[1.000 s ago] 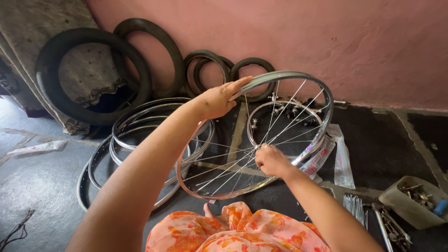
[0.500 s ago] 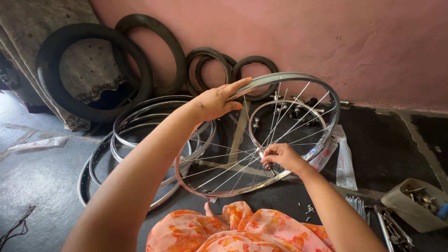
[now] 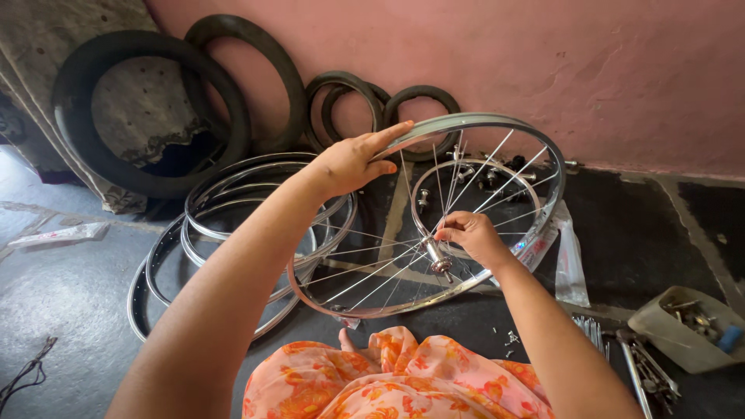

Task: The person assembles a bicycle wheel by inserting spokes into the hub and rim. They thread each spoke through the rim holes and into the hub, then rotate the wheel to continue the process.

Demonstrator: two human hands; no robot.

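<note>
A pink wall backs a dark floor (image 3: 62, 287) strewn with tyres (image 3: 147, 109) and bare rims (image 3: 233, 209). The left hand (image 3: 353, 161) lies with fingers spread over the top of the wheel (image 3: 497, 124), which stands tilted on the floor before the knees. The right hand (image 3: 469, 237) pinches a spoke by the hub (image 3: 438, 260). The thin spokes, some seemingly slack, could bend or slip from the hub if the wheel tips. The wheel is shiny silver.

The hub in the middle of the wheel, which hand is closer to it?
Right. The right hand pinches spokes just above the hub, nearly touching it. The left hand rests far off on the rim.
</note>
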